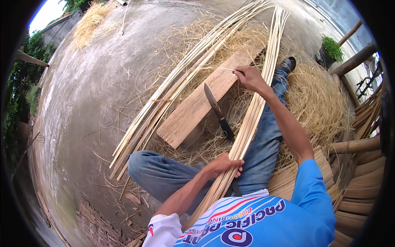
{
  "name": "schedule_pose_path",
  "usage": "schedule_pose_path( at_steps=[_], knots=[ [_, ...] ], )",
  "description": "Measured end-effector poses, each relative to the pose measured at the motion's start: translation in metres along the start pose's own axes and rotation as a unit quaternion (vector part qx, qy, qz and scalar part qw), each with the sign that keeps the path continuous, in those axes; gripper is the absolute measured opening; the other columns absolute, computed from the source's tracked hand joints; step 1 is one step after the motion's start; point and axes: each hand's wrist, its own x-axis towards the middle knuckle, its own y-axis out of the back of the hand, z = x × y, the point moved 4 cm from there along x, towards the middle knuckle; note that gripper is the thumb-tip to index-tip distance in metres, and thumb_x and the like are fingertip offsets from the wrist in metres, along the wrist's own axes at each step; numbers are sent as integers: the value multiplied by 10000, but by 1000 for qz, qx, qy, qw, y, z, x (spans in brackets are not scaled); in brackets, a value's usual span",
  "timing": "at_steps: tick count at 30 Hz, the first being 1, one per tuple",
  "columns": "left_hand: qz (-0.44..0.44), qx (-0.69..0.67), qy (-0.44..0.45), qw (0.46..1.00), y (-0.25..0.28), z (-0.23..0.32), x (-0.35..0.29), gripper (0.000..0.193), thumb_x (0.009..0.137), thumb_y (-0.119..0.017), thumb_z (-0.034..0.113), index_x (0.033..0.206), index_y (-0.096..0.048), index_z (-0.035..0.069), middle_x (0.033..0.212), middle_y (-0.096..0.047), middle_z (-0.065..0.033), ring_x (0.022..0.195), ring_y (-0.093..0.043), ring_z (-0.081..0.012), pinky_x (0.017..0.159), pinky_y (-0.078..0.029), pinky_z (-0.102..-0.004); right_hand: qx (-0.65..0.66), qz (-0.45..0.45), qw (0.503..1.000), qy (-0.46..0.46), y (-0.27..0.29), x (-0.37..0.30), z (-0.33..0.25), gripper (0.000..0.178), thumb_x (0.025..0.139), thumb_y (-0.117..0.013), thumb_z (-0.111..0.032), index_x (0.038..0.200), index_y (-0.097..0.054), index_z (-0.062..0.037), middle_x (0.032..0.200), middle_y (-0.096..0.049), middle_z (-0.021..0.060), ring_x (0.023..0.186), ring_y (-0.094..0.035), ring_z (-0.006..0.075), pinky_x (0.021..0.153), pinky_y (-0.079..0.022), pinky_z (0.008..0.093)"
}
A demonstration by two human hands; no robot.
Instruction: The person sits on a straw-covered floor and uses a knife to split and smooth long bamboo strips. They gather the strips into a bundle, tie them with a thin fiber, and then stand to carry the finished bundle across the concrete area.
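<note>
Strips (250, 125) run through the left hand (224, 164), closed round them; right hand (249, 78), beyond it, pinches a sliver (220, 68); slack left grip could let them slide, and a careless pull back could bring the right onto the bare knife (219, 114) ahead of the left.

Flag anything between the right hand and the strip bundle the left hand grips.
Nothing visible. The right hand is beside the strip bundle, its wrist crossing in front of the strips in this view. The knife sits left of the bundle, outside that gap.
</note>
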Motion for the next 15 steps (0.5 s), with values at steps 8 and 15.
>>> schedule_pose_path(
  at_steps=[8, 15],
  knots=[
    [150, 345, -56, 925, 27, 6, 5, 749, 861, -690, 626, 1247, -611, -12, 1001, -718, -131, 899, -697, -250, 825, -531, -407, -23, 59, 998, 4, 41, -55, 19, 332, 981, -599, -340, 1085, -729, -53, 944, -724, 163, 885, -690, 307, 817, -518, 411],
    [554, 199, -305, 749, 103, 89, -31, 713, 889, -664, 642, 1217, -640, 9, 1030, -731, -155, 928, -705, -300, 857, -531, -435, 18, 39, 999, -2, 54, -106, 16, 385, 1029, -579, -369, 1129, -737, -32, 819, -702, 84, 759, -607, 162, 721, -491, 346]
  ],
)
